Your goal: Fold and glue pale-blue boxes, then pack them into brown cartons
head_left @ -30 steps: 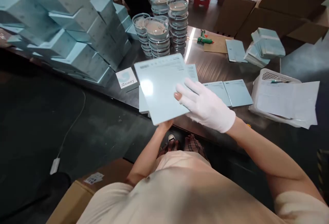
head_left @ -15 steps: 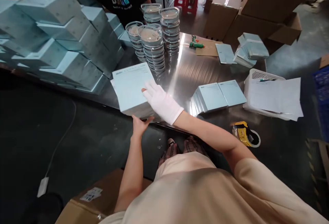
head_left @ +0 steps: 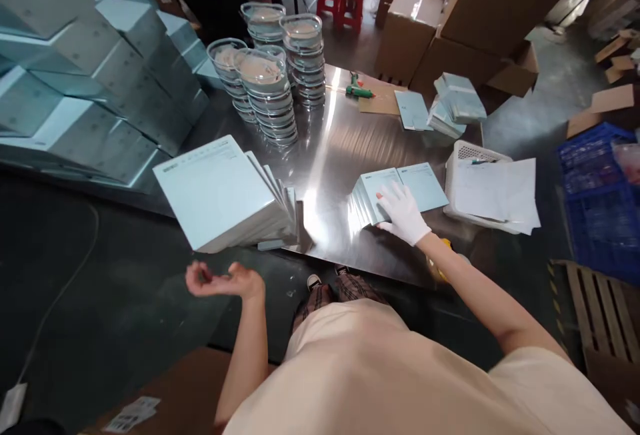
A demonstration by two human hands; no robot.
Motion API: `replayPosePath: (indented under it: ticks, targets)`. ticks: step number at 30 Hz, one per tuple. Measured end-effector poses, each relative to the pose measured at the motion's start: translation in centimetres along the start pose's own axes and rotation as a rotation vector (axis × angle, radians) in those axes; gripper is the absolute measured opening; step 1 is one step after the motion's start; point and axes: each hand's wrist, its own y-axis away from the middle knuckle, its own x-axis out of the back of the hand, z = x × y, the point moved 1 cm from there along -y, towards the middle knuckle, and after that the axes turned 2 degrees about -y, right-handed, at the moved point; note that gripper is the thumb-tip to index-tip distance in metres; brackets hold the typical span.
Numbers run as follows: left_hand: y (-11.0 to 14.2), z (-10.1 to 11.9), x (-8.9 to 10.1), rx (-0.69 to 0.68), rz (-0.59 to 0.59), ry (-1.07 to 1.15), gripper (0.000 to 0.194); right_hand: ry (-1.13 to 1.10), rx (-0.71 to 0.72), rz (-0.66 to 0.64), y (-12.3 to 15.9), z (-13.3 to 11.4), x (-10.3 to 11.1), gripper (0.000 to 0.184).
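Pale-blue boxes [head_left: 374,183] lie on the steel table [head_left: 333,148], the gloved right hand [head_left: 401,212] over one, fingers spread, grip unclear; off the table's near edge, the left hand [head_left: 227,282] is half-curled, empty, near a box stack [head_left: 215,192].

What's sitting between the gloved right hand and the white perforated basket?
In the head view, a pale-blue printed box lies on the metal table between the gloved right hand and the white perforated basket.

I've got pale-blue boxes [head_left: 424,187], stacked clear tubs [head_left: 273,110], a brown sheet [head_left: 384,103] and a white basket [head_left: 451,180] on my metal bench [head_left: 345,138].
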Motion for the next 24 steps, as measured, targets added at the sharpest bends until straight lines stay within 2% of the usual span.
replayPosePath:
  ticks: [1,2,3,4,5,6,7,8,10,12,14,16,18,20,22,24]
  targets:
    - [2.7,1.2,-0.6,-0.015,-0.003,-0.014,0.083,0.057,-0.057,-0.059,1.4,2.4,-1.4,0.087]
    - [5.5,2.6,-2.0,-0.026,-0.103,-0.009,0.074,0.102,-0.102,-0.101,2.4,4.4,-2.7,0.089]
    - [8.3,4.1,-4.2,-0.034,-0.242,0.007,0.072,0.136,-0.128,-0.13,3.1,5.9,-3.8,0.091]
    - [10.7,5.8,-7.1,-0.049,-0.416,0.036,0.078,0.153,-0.134,-0.145,3.4,6.9,-4.8,0.092]
    - [12.7,7.5,-10.5,-0.049,-0.669,0.093,0.093,0.157,-0.125,-0.147,3.4,7.7,-5.6,0.091]
    - [14.3,9.1,-13.9,-0.023,-0.858,0.14,0.114,0.152,-0.103,-0.141,3.3,8.1,-6.2,0.089]
    - [15.4,10.4,-17.3,0.018,-0.967,0.156,0.131,0.144,-0.068,-0.131,3.1,8.5,-6.7,0.084]
    - [16.0,11.6,-20.3,0.055,-1.029,0.166,0.137,0.136,-0.026,-0.117,3.0,8.7,-7.2,0.078]
    - [16.4,13.3,-24.6,0.086,-1.033,0.201,0.123,0.131,0.065,-0.074,2.7,9.2,-7.6,0.068]
    - [15.9,14.4,-26.2,0.065,-0.932,0.249,0.101,0.146,0.16,0.005,2.4,9.5,-7.1,0.062]
    - [14.6,15.5,-25.4,-0.011,-0.774,0.285,0.089,0.159,0.273,0.134,1.8,9.3,-5.3,0.058]
    - [12.1,17.4,-22.7,-0.156,-0.581,0.283,0.086,0.143,0.399,0.285,0.7,8.3,-1.8,0.06]
    - [8.2,20.1,-18.7,-0.344,-0.354,0.222,0.087,0.071,0.534,0.43,-1.3,6.4,3.2,0.07]
    - [3.5,23.3,-14.0,-0.501,-0.11,0.095,0.091,-0.047,0.683,0.565,-4.1,3.4,8.8,0.085]
    - [-1.5,26.0,-9.0,-0.558,0.117,-0.065,0.093,-0.169,0.826,0.647,-7.7,-0.6,14.0,0.093]
    - [-5.7,27.2,-4.6,-0.529,0.262,-0.18,0.094,-0.246,0.941,0.625,-11.8,-5.3,17.4,0.088]
